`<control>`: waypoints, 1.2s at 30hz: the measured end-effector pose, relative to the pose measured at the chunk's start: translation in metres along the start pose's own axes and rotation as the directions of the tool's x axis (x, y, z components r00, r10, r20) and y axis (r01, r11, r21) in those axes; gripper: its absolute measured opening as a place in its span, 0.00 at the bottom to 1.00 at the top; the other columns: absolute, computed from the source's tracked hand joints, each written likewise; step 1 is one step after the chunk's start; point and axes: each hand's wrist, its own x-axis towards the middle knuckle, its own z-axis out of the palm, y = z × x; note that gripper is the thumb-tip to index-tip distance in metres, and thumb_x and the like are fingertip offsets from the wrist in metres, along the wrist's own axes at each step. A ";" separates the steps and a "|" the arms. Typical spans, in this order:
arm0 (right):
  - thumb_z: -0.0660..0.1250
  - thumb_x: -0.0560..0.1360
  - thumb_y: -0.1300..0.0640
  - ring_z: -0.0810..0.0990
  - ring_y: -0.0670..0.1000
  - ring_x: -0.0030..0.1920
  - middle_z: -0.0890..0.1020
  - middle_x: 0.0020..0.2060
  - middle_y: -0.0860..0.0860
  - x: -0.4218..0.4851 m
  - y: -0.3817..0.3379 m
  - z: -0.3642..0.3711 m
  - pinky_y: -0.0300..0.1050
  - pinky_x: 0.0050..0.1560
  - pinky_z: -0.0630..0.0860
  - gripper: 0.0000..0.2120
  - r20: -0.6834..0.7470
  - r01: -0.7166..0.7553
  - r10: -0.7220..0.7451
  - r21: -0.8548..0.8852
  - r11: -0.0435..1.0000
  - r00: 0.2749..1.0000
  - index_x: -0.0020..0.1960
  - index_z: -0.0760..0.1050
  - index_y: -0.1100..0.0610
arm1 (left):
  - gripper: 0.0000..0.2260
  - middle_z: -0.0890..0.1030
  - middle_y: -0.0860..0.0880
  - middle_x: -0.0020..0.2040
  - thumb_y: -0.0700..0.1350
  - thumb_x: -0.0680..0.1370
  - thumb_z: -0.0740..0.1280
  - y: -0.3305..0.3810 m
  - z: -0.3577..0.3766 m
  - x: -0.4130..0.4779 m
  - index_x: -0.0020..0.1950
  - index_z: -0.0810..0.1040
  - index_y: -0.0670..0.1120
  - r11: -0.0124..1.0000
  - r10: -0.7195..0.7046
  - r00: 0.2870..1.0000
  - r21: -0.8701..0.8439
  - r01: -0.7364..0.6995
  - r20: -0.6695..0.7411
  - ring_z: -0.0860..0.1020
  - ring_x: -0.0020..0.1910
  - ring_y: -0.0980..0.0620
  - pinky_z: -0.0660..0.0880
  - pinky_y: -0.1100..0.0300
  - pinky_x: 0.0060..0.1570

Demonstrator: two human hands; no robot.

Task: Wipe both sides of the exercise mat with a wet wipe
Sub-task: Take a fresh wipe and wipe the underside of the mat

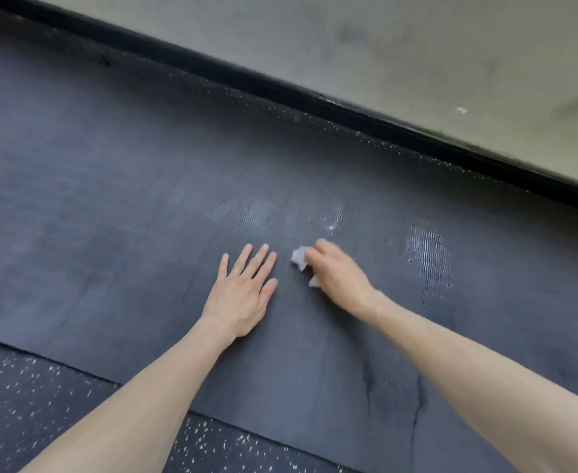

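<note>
The exercise mat (pixel 110 233) lies flat on the floor (pixel 25 404), dark grey and ribbed. It runs out of sight on the left and right, so its ends cannot be seen. Its near edge crosses the lower left corner, where the speckled black floor shows beneath it. Its far edge sits close to a black skirting board (pixel 349 110) at the foot of a stained grey wall (pixel 417 46). In the shadow there, it is hard to tell where mat ends and floor begins.

The person's left hand (pixel 243 295) rests palm down on the mat, fingers straight and slightly spread, holding nothing. Just beside it, the right hand (pixel 340 276) grips a crumpled pale wet wipe (pixel 298 258) against the mat. The fingers are curled over the wipe, but the hand is blurred and single fingers are hard to pick out. Most of the wipe is hidden under the hand, with only a bunched end at the fingertips and a scrap below the palm showing.

Both forearms are bare and cut off by the bottom edge.

Shiny damp patches (pixel 427 247) gleam on the ribbed surface beyond and to the right of the hands. A thin dark crack (pixel 417 404) runs down the mat between the forearms.
</note>
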 end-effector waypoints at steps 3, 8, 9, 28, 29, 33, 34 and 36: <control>0.71 0.67 0.67 0.69 0.55 0.42 0.65 0.43 0.48 0.023 0.044 -0.019 0.50 0.38 0.67 0.15 -0.099 -0.254 0.250 -0.023 0.967 0.963 0.48 0.70 0.55 | 0.33 0.43 0.55 0.82 0.61 0.78 0.31 0.002 0.003 -0.001 0.82 0.43 0.52 1.000 -0.010 1.000 0.007 0.010 -0.004 0.41 0.81 0.49 0.43 0.41 0.78; 0.64 0.76 0.66 0.68 0.55 0.38 0.68 0.41 0.51 0.015 0.007 -0.002 0.50 0.37 0.68 0.05 -0.197 -0.234 0.236 0.034 0.972 0.952 0.45 0.70 0.58 | 0.31 0.57 0.51 0.82 0.60 0.81 0.39 0.007 -0.001 0.001 0.81 0.57 0.49 0.997 -0.047 0.999 0.068 0.047 0.006 0.55 0.81 0.45 0.58 0.38 0.76; 0.63 0.78 0.64 0.69 0.56 0.39 0.69 0.41 0.52 0.009 -0.008 0.006 0.52 0.38 0.70 0.05 -0.179 -0.150 0.155 0.042 0.988 0.972 0.45 0.70 0.58 | 0.30 0.65 0.50 0.79 0.59 0.82 0.43 0.008 -0.004 0.002 0.79 0.65 0.48 0.996 -0.057 0.998 0.072 0.058 -0.009 0.63 0.78 0.44 0.65 0.37 0.71; 0.66 0.72 0.69 0.71 0.57 0.41 0.70 0.43 0.54 0.058 0.067 -0.020 0.48 0.39 0.65 0.10 -0.180 -0.264 0.257 -0.011 0.965 0.949 0.44 0.68 0.56 | 0.19 0.77 0.46 0.56 0.53 0.81 0.53 0.005 -0.035 0.128 0.64 0.75 0.45 0.990 0.060 0.963 0.139 -0.024 -0.262 0.74 0.51 0.41 0.71 0.45 0.54; 0.65 0.75 0.67 0.71 0.57 0.41 0.71 0.44 0.54 0.052 0.058 -0.013 0.49 0.39 0.67 0.06 -0.150 -0.194 0.190 -0.015 0.981 0.970 0.46 0.70 0.58 | 0.21 0.76 0.45 0.57 0.54 0.81 0.53 0.004 -0.035 0.134 0.67 0.74 0.45 0.989 0.058 0.961 0.145 -0.019 -0.271 0.73 0.51 0.41 0.71 0.44 0.54; 0.62 0.78 0.63 0.69 0.54 0.43 0.71 0.46 0.52 0.033 0.043 -0.007 0.50 0.35 0.71 0.05 -0.033 0.024 -0.024 -0.001 1.000 0.999 0.52 0.72 0.57 | 0.25 0.71 0.44 0.73 0.56 0.81 0.51 -0.004 -0.035 0.161 0.74 0.71 0.47 0.992 0.063 0.970 0.125 -0.034 -0.236 0.69 0.70 0.39 0.64 0.37 0.70; 0.62 0.77 0.63 0.69 0.53 0.43 0.70 0.46 0.52 0.039 0.050 -0.011 0.49 0.35 0.69 0.06 -0.030 0.047 -0.047 -0.005 0.999 0.998 0.52 0.73 0.56 | 0.27 0.68 0.45 0.76 0.57 0.82 0.49 -0.006 -0.037 0.168 0.77 0.68 0.47 0.992 0.061 0.975 0.124 -0.035 -0.214 0.65 0.74 0.38 0.61 0.37 0.73; 0.62 0.73 0.64 0.69 0.53 0.43 0.69 0.45 0.52 0.060 0.074 -0.018 0.49 0.36 0.70 0.09 -0.042 0.031 -0.032 -0.013 0.999 0.999 0.52 0.73 0.56 | 0.30 0.61 0.47 0.81 0.60 0.82 0.44 -0.011 -0.042 0.182 0.81 0.59 0.49 0.992 0.031 0.986 0.129 -0.010 -0.164 0.57 0.79 0.38 0.55 0.37 0.76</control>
